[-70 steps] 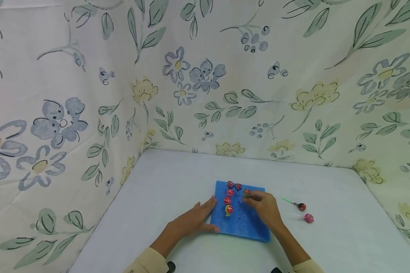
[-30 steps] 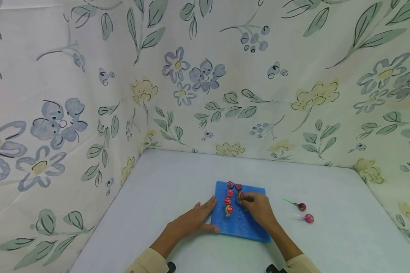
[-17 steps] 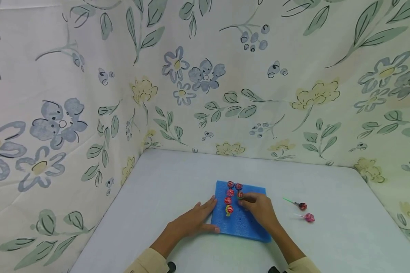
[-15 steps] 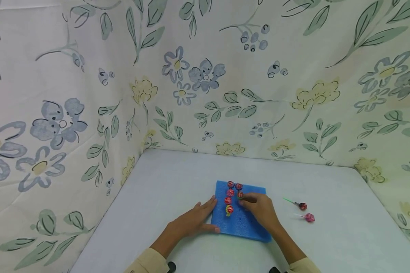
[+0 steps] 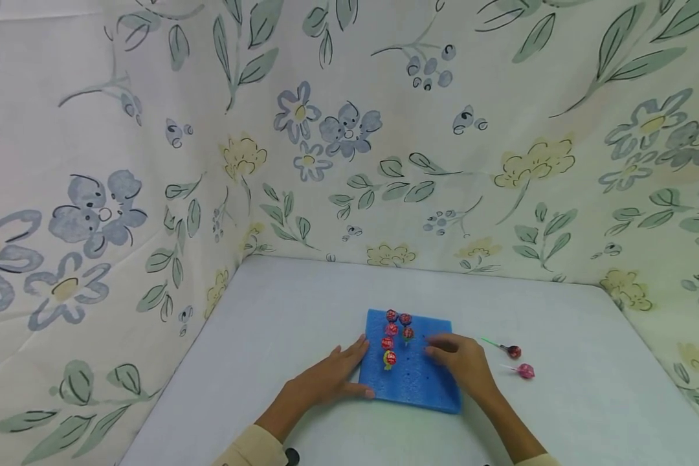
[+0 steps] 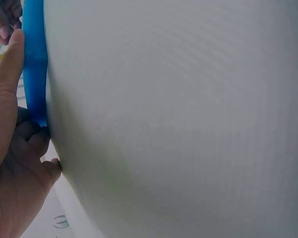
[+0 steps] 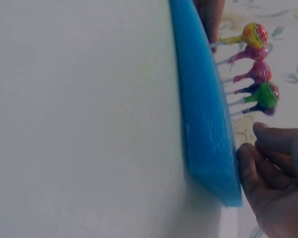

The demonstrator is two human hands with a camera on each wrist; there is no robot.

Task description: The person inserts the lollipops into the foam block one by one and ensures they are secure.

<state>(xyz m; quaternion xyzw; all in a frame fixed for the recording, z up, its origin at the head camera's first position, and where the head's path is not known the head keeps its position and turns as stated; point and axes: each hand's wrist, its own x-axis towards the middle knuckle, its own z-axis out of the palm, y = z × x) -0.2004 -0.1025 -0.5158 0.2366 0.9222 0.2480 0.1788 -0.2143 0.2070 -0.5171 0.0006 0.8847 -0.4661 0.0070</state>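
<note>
A blue foam block (image 5: 416,385) lies on the table with several wrapped lollipops standing upright in it by their sticks. The left column ends nearest me in a yellow-and-red lollipop (image 5: 389,358). Beside that column stand two more, the nearer a red lollipop with green on its wrapper (image 5: 408,333), shown as a green wrapper (image 7: 264,93) in the right wrist view. My left hand (image 5: 332,375) rests against the block's left edge, thumb at the near corner. My right hand (image 5: 463,362) is over the block's right part, fingers loosely bent and holding nothing.
Right of the block, two lollipops lie on the white table (image 5: 559,336): a dark red lollipop with a green stick (image 5: 513,351) and a pink lollipop (image 5: 525,371). Small holes dot the block's top. A floral cloth (image 5: 408,213) hangs behind and at the sides.
My right hand brought the green-wrapped lollipop left to the second column, let go of it standing in the foam, and moved right. My left hand has stayed at the block's edge.
</note>
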